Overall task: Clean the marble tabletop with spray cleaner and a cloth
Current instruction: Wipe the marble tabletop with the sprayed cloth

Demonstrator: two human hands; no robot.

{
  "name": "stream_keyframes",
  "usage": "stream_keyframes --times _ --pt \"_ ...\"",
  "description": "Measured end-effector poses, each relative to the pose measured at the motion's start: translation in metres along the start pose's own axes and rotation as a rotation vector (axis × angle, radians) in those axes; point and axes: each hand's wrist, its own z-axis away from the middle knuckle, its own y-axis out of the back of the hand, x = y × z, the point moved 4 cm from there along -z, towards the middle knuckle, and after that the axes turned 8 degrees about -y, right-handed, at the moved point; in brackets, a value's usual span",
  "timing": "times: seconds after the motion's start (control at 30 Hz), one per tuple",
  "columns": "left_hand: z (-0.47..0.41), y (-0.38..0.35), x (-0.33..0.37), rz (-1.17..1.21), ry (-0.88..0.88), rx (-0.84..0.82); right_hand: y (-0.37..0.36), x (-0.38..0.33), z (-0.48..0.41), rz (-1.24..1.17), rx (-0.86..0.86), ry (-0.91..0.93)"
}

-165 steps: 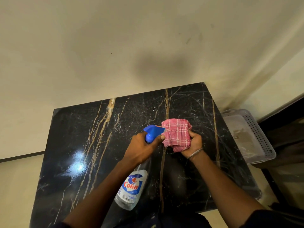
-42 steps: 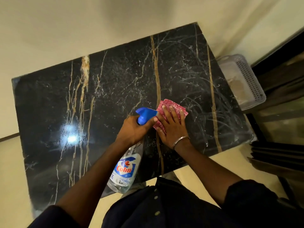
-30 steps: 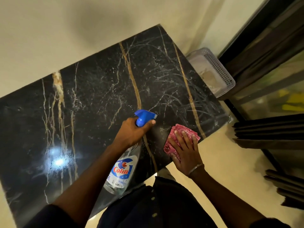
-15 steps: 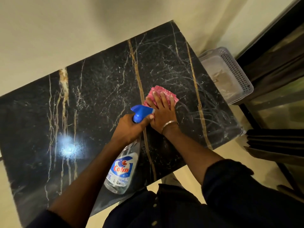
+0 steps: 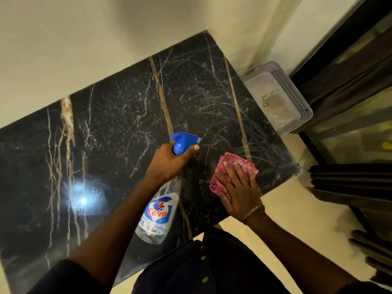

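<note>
Right hand: the right hand (image 5: pixel 238 188) lies flat with fingers straight and spread, pressing the cloth down near the table's near right corner; a thin bangle (image 5: pixel 253 213) circles the wrist.
Cloth: the pink checked cloth (image 5: pixel 228 164) is folded small and sits on the marble, mostly under the palm, its far edge showing past the fingertips.
Left hand: the left hand (image 5: pixel 169 163) grips the neck of the spray bottle, fingers curled round it, the forefinger at the trigger.
Spray bottle: the spray bottle (image 5: pixel 158 217) is clear with a blue head and a "Colin" label, held tilted above the table, nozzle facing the far side.
Table: the table (image 5: pixel 110 124) is black marble with gold and white veins; faint wipe streaks show on its right part and a light glares on the left.
Basket: a grey perforated basket (image 5: pixel 297 98) stands on the floor just beside the table's right end.
</note>
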Motion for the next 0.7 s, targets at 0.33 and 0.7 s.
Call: stream_keyframes --times 0.33,0.7 --pt "-0.004 0.014 -0.004 -0.014 0.006 -0.012 0.017 0.083 -0.032 -0.107 0.031 -0.522" --pt "-0.003 -0.023 0.013 -0.033 -0.051 -0.103 0.005 0.022 -0.003 -0.141 0.065 -0.377"
